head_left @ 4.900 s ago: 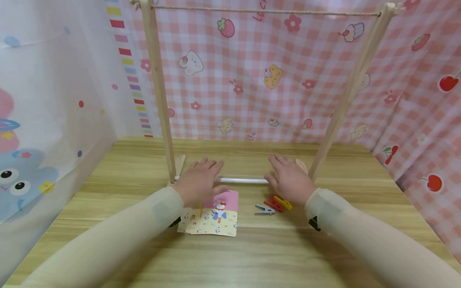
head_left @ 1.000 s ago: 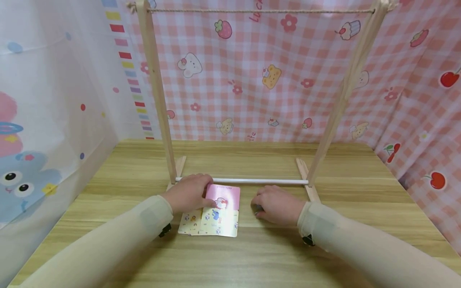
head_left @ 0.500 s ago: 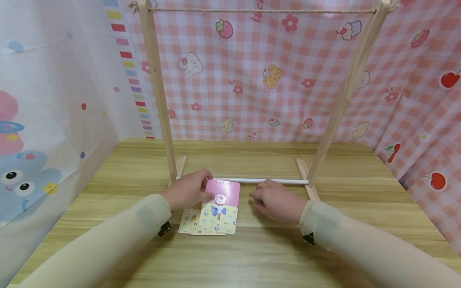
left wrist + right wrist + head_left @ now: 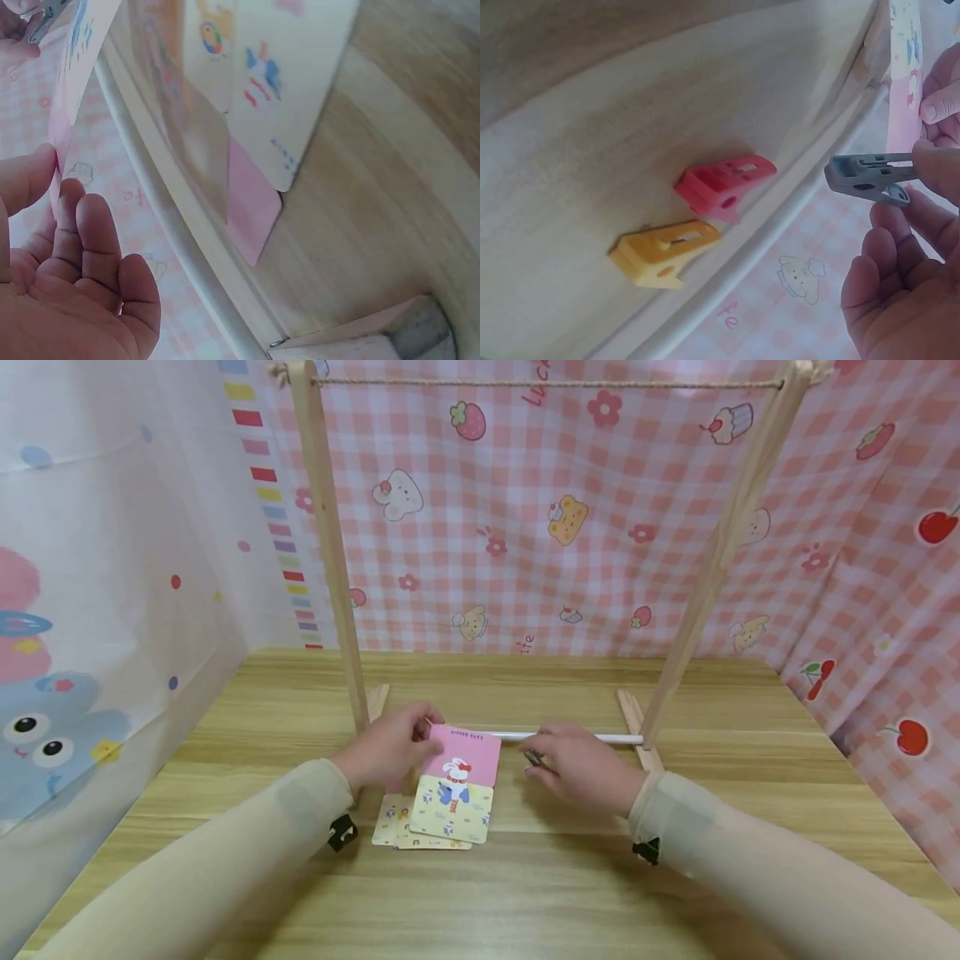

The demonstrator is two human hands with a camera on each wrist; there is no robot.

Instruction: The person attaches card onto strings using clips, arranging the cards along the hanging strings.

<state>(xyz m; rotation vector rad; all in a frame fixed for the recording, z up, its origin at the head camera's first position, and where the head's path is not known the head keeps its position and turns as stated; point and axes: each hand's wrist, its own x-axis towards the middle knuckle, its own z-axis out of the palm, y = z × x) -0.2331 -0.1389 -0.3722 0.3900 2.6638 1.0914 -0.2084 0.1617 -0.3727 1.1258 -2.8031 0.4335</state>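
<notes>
My left hand [image 4: 386, 747] pinches a pink and yellow card [image 4: 457, 810] with a white rabbit on it, between thumb and fingers at its upper left edge. The card is lifted off the table, over more such cards [image 4: 390, 828] lying there. My right hand [image 4: 588, 768] is to the right of the card. In the right wrist view it pinches a grey clothespin [image 4: 862, 176] by its handle ends. A red clothespin [image 4: 724, 187] and a yellow clothespin [image 4: 664, 255] lie on the table there; my right hand hides them in the head view.
A wooden frame stands over the work, with a left post [image 4: 330, 543], a right post [image 4: 720, 560] and a rope [image 4: 540, 382] strung between their tops. A white rod [image 4: 607, 738] joins the feet low down. Patterned cloth [image 4: 450, 552] hangs behind the wooden table [image 4: 525, 893].
Both hands were flat and spread earlier. Since then the left has picked up the rabbit card and the right the grey clothespin. In the last second the card has risen and tilted.
</notes>
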